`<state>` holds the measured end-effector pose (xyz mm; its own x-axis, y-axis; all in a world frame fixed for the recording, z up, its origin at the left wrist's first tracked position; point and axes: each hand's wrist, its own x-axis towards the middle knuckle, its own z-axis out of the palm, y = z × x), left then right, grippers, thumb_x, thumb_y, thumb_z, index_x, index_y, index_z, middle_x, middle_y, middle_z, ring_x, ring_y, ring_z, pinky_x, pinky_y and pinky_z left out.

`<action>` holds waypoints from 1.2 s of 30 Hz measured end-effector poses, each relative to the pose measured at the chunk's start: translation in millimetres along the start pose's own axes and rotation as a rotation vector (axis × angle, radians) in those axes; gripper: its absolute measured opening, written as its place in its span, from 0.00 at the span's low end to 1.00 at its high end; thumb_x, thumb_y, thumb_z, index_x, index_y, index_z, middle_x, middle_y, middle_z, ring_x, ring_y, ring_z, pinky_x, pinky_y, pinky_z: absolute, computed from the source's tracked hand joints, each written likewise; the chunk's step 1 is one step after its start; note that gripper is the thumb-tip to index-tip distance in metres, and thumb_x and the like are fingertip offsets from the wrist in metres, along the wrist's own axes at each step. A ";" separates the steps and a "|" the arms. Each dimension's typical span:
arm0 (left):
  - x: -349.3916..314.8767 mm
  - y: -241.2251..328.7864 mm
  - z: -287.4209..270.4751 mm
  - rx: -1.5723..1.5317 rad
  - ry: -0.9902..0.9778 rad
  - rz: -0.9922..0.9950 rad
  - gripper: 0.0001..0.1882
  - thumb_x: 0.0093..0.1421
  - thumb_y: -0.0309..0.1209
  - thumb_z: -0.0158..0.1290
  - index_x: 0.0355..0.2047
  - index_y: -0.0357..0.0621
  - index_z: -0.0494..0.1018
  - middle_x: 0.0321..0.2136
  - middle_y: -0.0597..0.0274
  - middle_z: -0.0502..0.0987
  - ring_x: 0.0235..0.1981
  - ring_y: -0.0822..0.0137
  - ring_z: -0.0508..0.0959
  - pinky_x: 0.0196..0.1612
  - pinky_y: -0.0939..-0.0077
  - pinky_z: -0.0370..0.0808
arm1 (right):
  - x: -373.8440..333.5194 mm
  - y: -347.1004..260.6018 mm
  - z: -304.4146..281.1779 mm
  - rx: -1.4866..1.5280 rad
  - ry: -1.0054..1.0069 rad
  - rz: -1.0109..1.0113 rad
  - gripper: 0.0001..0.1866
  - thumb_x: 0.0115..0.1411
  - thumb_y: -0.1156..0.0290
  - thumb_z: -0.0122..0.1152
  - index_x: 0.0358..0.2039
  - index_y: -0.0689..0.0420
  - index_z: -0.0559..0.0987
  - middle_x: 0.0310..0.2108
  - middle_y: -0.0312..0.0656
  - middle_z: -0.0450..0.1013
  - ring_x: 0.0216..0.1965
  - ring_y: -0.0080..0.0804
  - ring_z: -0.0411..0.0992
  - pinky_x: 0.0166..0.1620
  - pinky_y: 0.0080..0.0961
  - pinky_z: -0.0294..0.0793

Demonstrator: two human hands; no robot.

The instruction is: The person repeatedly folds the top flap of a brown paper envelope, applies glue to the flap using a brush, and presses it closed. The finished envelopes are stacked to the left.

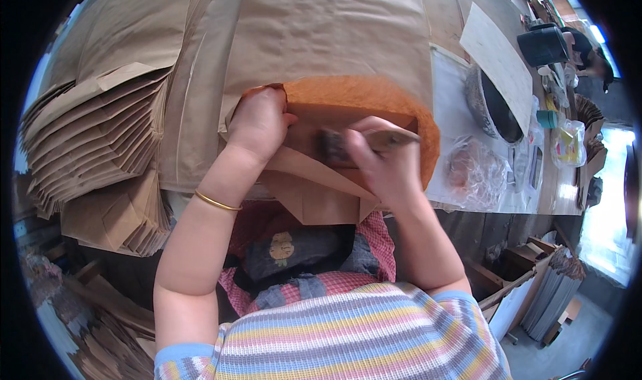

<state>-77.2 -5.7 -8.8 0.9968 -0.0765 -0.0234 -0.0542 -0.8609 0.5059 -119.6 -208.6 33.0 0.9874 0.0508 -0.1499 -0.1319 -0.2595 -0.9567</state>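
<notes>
A brown paper bag [328, 19] lies flat before me, its near end folded open into a box-like bottom. Orange-brown lining paper [348, 89] shows around that opening. My left hand [261, 119] is closed on the left corner of the bag's opened end, fingertips partly hidden. In my right hand [391, 156] is a brush with a wooden handle [394, 138]. Its dark bristles [332, 145] are smeared by motion over the inside of the opened bottom. A loose brown flap [328, 196] hangs toward me over the table's near edge.
Fanned stacks of brown paper bags [100, 136] stand at the left. To the right are a dark round bowl [495, 106] with a pale board [498, 59] leaning over it, and crumpled clear plastic [475, 173]. A person [588, 52] is at the far right.
</notes>
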 end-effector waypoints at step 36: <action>-48.3 -16.7 44.4 0.300 0.160 0.241 0.34 0.66 0.41 0.43 0.68 0.42 0.51 0.69 0.53 0.52 0.70 0.56 0.53 0.70 0.56 0.45 | 63.5 89.7 -11.6 1.374 -0.361 -0.035 0.22 0.71 0.57 0.42 0.55 0.62 0.70 0.48 0.47 0.76 0.50 0.38 0.74 0.61 0.43 0.67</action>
<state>-127.1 -10.0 -54.4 0.9488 -0.2352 0.2109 -0.2784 -0.9380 0.2065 -67.8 -239.8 -59.4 0.9432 0.3314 0.0243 -0.2933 0.8647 -0.4078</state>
